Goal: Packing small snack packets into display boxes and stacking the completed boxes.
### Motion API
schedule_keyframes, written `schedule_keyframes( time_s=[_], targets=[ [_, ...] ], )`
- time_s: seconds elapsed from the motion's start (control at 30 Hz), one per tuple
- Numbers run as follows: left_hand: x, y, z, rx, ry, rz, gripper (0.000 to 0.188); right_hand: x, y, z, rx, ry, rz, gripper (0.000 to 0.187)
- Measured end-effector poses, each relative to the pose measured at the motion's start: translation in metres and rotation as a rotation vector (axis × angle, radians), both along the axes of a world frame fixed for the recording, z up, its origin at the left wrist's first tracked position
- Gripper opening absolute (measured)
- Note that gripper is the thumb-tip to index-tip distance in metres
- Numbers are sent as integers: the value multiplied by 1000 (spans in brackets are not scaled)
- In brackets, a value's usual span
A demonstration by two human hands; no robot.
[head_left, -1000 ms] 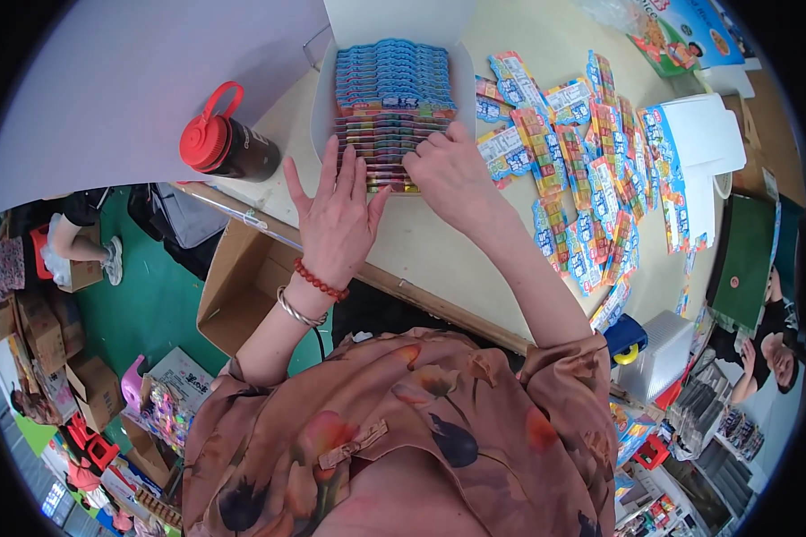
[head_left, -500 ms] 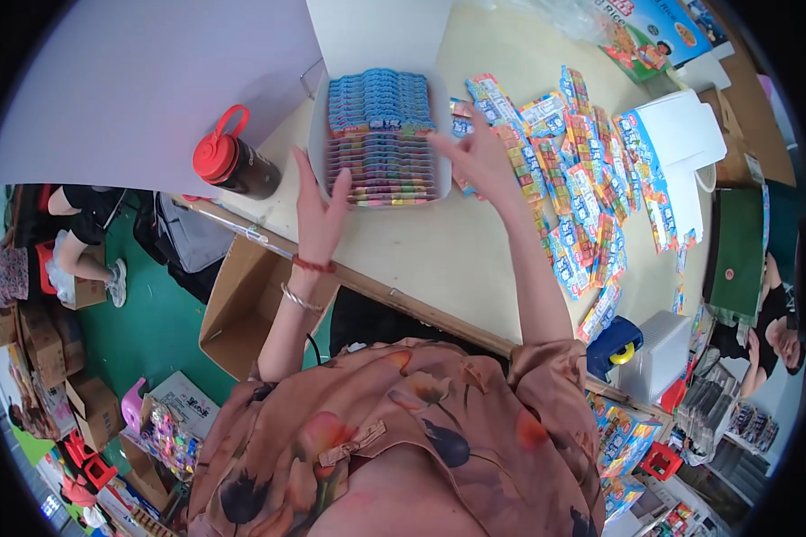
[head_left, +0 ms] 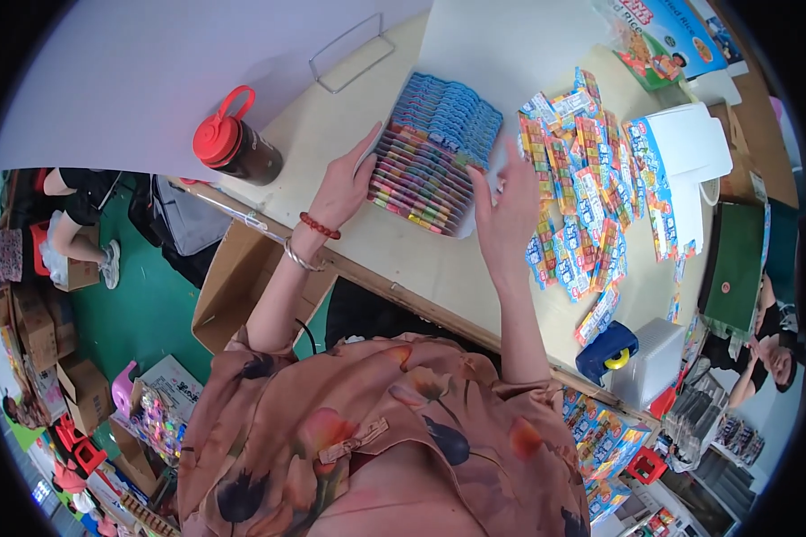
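A white open-topped box (head_left: pixel 468 225) stands turned at an angle on the table, its white lid (head_left: pixel 501 43) raised at the back. Packed inside are rows of flat candy packets (head_left: pixel 421 183), blue ends showing at the back and multicoloured edges at the front. My left hand (head_left: pixel 342 186) grips the box's left wall, its thumb near the rim. At the right wall, my right hand (head_left: pixel 510 206) has its thumb at the box's edge and its fingers, somewhat blurred, on the outer side. Loose candy packets (head_left: pixel 591 192) lie piled to the right of that hand.
A dark bottle with a red lid (head_left: pixel 242 152) stands at the left table edge, near a wire handle (head_left: pixel 349 54). White printed cartons (head_left: pixel 681 148) lie at the right, past the pile. A blue tape dispenser (head_left: pixel 607 349) sits at the near right. Below the edge is an open cardboard box (head_left: pixel 233 286).
The box has shifted right and turned clockwise. My left hand has closed on its left side, and my right hand has moved from above the packets to its right side.
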State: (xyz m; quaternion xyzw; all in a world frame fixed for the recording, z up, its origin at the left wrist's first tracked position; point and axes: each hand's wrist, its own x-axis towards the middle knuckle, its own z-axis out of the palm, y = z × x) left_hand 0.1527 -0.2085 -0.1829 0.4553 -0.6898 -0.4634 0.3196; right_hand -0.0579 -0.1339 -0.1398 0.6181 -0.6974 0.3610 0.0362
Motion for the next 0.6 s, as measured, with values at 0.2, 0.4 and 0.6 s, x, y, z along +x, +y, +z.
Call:
schedule_keyframes(
  time_s=[0.2,0.4,0.6],
  targets=[
    [-11,22,-17,-46,351,328,50,13,-48,13,-71,190,519,29],
    [-8,34,-2,-59,-7,292,51,7,-135,13,-114,705,759,34],
    [-3,34,-7,-192,9,231,55,3,-179,5,-66,855,1121,12]
  ],
)
